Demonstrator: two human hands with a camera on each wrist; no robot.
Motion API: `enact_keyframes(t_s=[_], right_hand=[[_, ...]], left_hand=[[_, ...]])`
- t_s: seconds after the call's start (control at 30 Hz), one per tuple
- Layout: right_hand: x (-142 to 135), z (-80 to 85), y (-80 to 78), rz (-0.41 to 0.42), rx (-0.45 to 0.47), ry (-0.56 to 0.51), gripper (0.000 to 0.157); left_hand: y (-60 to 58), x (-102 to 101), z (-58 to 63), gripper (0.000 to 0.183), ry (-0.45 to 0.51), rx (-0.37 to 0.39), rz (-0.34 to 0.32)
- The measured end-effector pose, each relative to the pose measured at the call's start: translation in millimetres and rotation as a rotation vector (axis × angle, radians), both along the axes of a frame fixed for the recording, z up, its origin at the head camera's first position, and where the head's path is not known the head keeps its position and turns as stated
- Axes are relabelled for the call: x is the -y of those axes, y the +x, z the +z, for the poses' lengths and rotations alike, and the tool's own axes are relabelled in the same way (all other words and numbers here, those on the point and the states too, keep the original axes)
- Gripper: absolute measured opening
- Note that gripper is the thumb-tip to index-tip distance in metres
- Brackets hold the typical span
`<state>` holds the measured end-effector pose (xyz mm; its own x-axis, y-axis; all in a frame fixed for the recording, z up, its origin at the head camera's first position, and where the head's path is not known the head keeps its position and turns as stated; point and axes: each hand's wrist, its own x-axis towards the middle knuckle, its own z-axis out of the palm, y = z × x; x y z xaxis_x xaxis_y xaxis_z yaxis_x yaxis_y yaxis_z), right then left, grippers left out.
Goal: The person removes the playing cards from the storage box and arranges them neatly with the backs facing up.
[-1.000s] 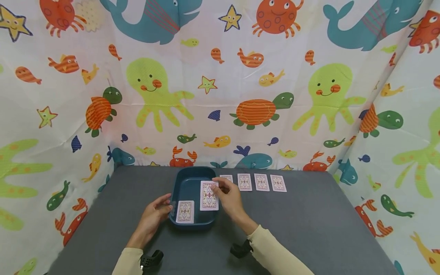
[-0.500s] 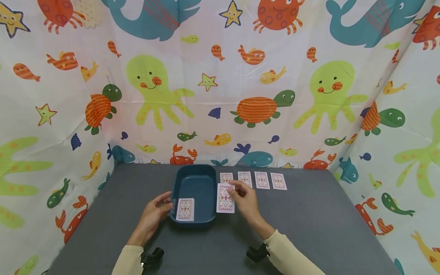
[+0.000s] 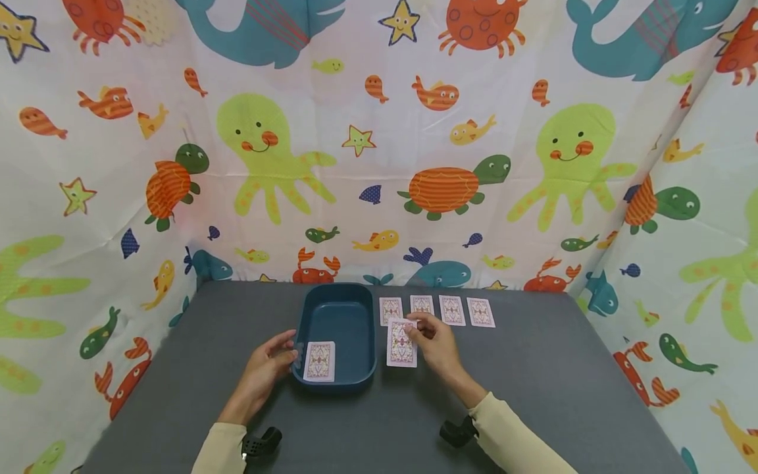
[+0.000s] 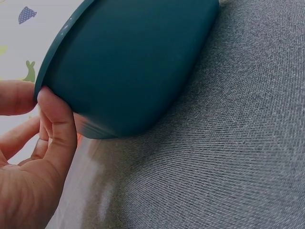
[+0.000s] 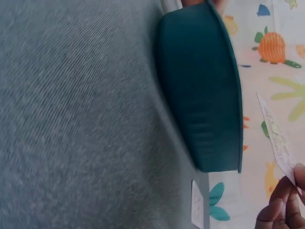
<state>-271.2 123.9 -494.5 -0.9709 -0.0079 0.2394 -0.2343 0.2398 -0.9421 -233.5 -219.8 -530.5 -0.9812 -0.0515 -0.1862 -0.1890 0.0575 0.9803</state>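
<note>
My right hand [image 3: 443,352] pinches a playing card [image 3: 400,343] by its right side, patterned back up, raised just right of the dark blue tray [image 3: 349,326]. In the right wrist view this card [image 5: 276,136] appears nearly edge-on, its corner between thumb and fingers. The tray's left rim is pinched between the thumb and finger of my left hand [image 3: 265,374]; the left wrist view has that hand [image 4: 45,157] on the rim close up. Inside the tray, at the near left corner, lies another card or a stack [image 3: 319,361], back up; how many cannot be told.
Several cards lie back up in a row at the table's far side, right of the tray, from the leftmost card [image 3: 390,308] to the rightmost card [image 3: 480,312]. The grey table [image 3: 533,375] ends at a patterned curtain [image 3: 367,171] at the back and sides.
My right hand has carried the card from above the tray's right part out over its rim to the right. The left hand stays at the tray, and the card inside keeps its place.
</note>
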Motion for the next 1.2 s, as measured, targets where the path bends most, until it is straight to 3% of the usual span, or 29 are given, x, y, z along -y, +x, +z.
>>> enact_keyframes(t_s=[0.13,0.4,0.93,1.2], right_hand=[[-2.0,-12.4,-10.3,0.003,0.066,0.076,0.022],[3.5,-19.9,-22.1,-0.002,0.119,0.183,0.020],[12.5,-34.1,-44.8,0.021,0.269,0.276,0.025],[13.9,-36.8,-51.9,0.009,0.233,0.367,0.019]], left_hand=[[-0.1,0.4,-0.5,0.051,-0.007,0.008,0.003],[-0.2,0.9,-2.2,0.051,-0.025,0.006,0.010],[1.0,-1.1,-1.4,0.051,0.002,0.007,0.013],[0.5,-0.7,-0.3,0.053,-0.007,0.012,0.005]])
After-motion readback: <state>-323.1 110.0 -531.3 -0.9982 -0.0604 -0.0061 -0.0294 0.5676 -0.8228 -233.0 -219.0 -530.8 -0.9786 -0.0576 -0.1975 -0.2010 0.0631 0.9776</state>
